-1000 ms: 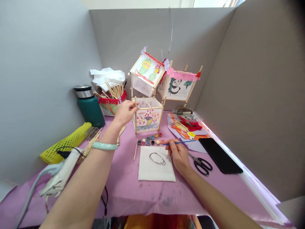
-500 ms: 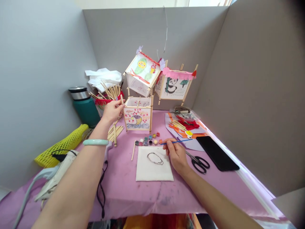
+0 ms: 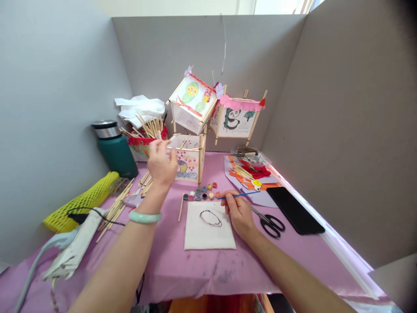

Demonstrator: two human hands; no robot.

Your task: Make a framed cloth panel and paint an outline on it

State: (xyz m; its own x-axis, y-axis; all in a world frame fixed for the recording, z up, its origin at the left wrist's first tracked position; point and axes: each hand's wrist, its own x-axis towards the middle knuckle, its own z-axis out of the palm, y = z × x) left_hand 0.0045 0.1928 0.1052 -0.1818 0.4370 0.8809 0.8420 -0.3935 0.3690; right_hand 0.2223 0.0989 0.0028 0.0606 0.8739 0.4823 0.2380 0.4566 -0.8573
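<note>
My right hand [image 3: 239,213] is closed around a thin blue paintbrush [image 3: 243,194], resting at the right edge of a white square canvas [image 3: 210,237]. A dark oval outline [image 3: 210,218] is drawn on that canvas. My left hand [image 3: 162,163] is raised, its fingers apart and slightly blurred, in front of the left side of a paper lantern [image 3: 192,163] with wooden sticks and a moon drawing. The hand hides part of the lantern; whether a fingertip touches it I cannot tell. Small paint pots [image 3: 204,196] stand just behind the canvas, beside a loose stick [image 3: 181,208].
A tilted lantern [image 3: 193,96] and a panda lantern [image 3: 237,119] are behind. Scissors [image 3: 271,224] and a black phone [image 3: 295,211] lie at right. Left are a teal bottle [image 3: 115,152], a yellow foam net [image 3: 81,195], a power strip [image 3: 71,250] and loose sticks [image 3: 115,208].
My left hand has let go of the moon lantern's corner stick and come nearer, its fingers spread. The lantern now sits turned, showing its right side. My right hand stays put with the paintbrush.
</note>
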